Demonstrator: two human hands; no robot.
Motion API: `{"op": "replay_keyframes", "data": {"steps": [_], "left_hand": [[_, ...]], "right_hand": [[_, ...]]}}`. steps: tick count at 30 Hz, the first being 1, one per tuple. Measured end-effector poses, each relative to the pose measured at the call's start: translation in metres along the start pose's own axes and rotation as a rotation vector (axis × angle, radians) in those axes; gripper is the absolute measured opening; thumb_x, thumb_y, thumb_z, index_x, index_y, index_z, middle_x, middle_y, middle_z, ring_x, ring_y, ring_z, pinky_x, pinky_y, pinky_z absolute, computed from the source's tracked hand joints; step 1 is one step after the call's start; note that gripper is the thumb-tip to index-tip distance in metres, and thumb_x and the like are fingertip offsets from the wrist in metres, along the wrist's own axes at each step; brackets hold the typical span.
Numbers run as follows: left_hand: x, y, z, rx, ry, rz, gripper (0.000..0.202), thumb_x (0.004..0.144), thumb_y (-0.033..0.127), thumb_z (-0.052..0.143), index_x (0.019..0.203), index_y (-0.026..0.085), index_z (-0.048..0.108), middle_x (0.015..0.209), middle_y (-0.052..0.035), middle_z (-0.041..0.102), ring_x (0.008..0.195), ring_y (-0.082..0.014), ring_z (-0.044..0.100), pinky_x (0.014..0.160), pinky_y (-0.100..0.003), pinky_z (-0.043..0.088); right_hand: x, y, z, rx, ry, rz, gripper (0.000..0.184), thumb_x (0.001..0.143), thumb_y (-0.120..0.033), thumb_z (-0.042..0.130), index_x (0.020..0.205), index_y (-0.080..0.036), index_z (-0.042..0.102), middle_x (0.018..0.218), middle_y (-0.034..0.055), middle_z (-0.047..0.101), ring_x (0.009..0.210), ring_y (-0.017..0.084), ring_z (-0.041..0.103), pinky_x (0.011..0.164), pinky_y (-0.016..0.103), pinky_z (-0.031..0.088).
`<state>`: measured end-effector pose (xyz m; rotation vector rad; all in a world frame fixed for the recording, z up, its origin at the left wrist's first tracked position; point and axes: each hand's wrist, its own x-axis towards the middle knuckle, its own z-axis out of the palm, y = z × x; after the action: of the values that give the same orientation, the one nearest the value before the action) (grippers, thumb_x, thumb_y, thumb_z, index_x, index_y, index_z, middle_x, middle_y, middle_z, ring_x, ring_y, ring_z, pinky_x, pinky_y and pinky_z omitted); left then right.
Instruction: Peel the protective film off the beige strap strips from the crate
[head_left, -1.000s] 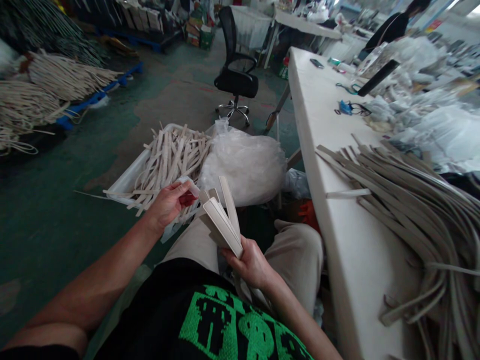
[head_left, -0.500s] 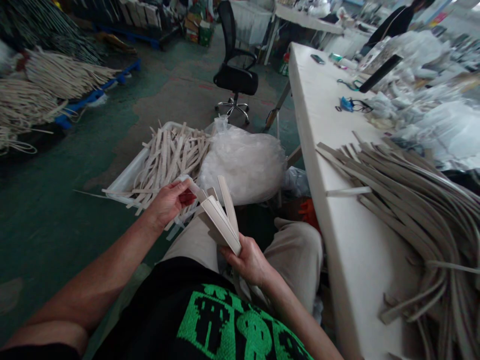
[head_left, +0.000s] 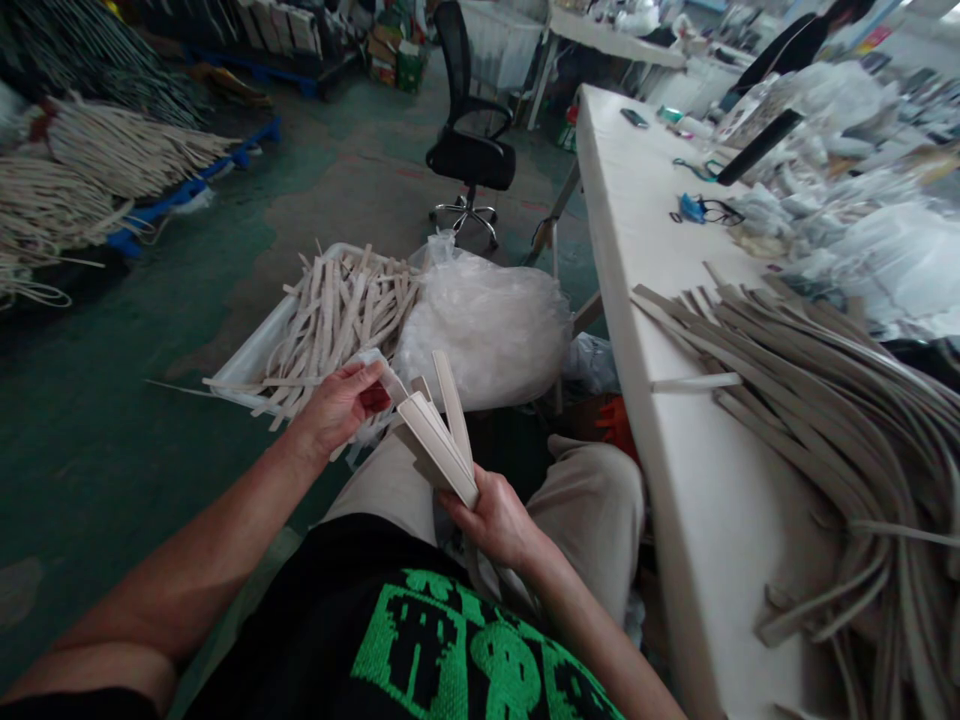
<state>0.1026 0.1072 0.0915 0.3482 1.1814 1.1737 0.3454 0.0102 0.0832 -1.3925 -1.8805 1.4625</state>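
Observation:
My right hand [head_left: 491,520] is closed round a bundle of flat beige strips [head_left: 439,440] that fans upward over my lap. My left hand [head_left: 335,405] pinches the tip of one strip at the top left of the bundle, with something red showing between the fingers. Just beyond my left hand stands a white bin [head_left: 259,350] filled with several loose beige strips [head_left: 337,310].
A stuffed clear plastic bag [head_left: 487,325] lies beside the bin. A long white table [head_left: 675,400] on the right carries a big heap of long beige strips [head_left: 840,400], glasses and plastic bags. A black office chair [head_left: 469,150] stands on the green floor; strip piles lie far left.
The bundle and both hands have shifted very slightly to the left; grips are unchanged.

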Motion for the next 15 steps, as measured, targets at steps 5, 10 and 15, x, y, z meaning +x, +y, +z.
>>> {"op": "replay_keyframes", "data": {"steps": [5,10,15], "left_hand": [[-0.008,-0.001,0.001,-0.002,-0.013,0.012,0.045,0.046,0.026,0.1,0.067,0.016,0.061,0.061,0.0017,0.07,0.054,-0.0142,0.066,0.053,-0.024,0.056],[-0.014,-0.004,0.002,0.021,-0.062,0.082,0.051,0.034,0.032,0.103,0.063,0.015,0.064,0.059,0.0018,0.068,0.054,-0.013,0.064,0.056,-0.023,0.055],[-0.02,-0.026,0.005,-0.002,-0.073,0.029,0.049,0.035,0.034,0.104,0.066,0.013,0.071,0.062,-0.0006,0.071,0.055,-0.0124,0.064,0.056,-0.023,0.054]], "right_hand": [[0.001,-0.001,0.0,-0.055,-0.002,0.044,0.025,0.089,-0.031,0.062,0.109,-0.018,0.066,0.1,0.0078,0.076,0.092,0.028,0.07,0.08,0.033,0.052],[0.002,-0.002,-0.001,-0.081,0.005,0.031,0.026,0.089,-0.032,0.061,0.111,-0.019,0.066,0.098,0.0072,0.076,0.09,0.027,0.071,0.079,0.032,0.051],[0.007,0.001,0.002,0.031,0.033,0.026,0.024,0.087,-0.034,0.062,0.103,-0.017,0.065,0.09,0.0058,0.072,0.081,0.024,0.068,0.071,0.03,0.05]]}}
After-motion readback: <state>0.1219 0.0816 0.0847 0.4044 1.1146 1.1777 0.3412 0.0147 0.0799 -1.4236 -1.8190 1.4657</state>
